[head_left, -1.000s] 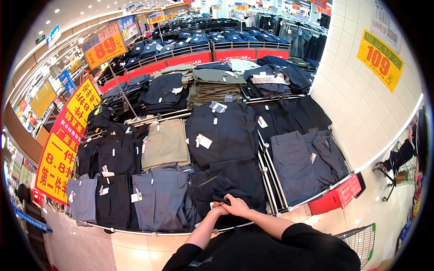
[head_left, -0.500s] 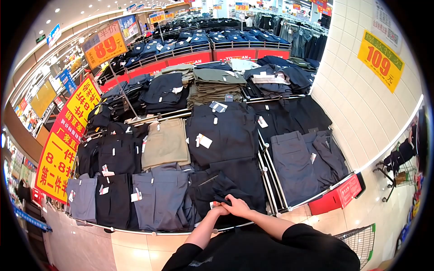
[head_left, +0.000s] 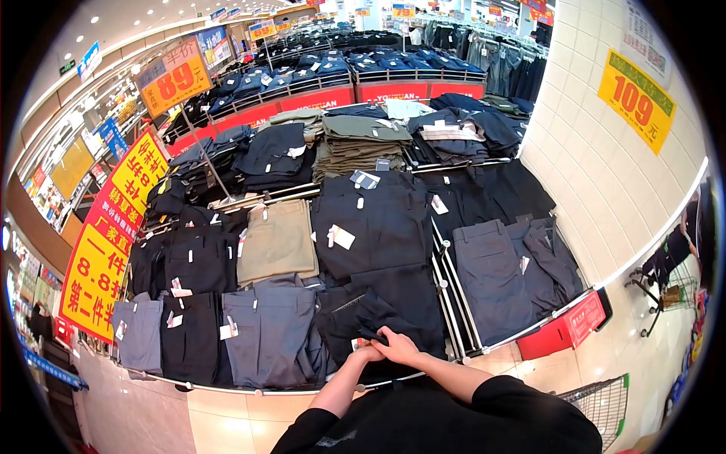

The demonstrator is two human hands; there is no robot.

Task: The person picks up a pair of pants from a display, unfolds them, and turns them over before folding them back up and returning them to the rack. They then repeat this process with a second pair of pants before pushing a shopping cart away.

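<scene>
We have our two hands close together at the near edge of the display surface (head_left: 302, 392), the right hand (head_left: 398, 349) overlapping the left hand (head_left: 366, 353). The fingers of the right lie against a bunched fold of black trousers (head_left: 349, 312), but we cannot tell whether they are clamped on the cloth. The left sits low beside a small tag (head_left: 358, 343); its fingers are mostly hidden, so we cannot say whether it grips anything. The trousers lie rumpled just beyond both hands. To their left we see blue-grey trousers (head_left: 266, 333) with a white tag, and farther along, black ones (head_left: 189, 333). Behind are folded khaki trousers (head_left: 277, 242) and a larger dark pair (head_left: 370, 219) bearing a white label. A metal rail (head_left: 451, 303) on our right divides these from dark grey trousers (head_left: 484, 280). Farther back stands an olive stack (head_left: 359, 147); to its left rises an orange "89" sign (head_left: 175, 78), and a yellow "109" sign (head_left: 637, 102) hangs on the tiled pillar (head_left: 563, 98) at right.
</scene>
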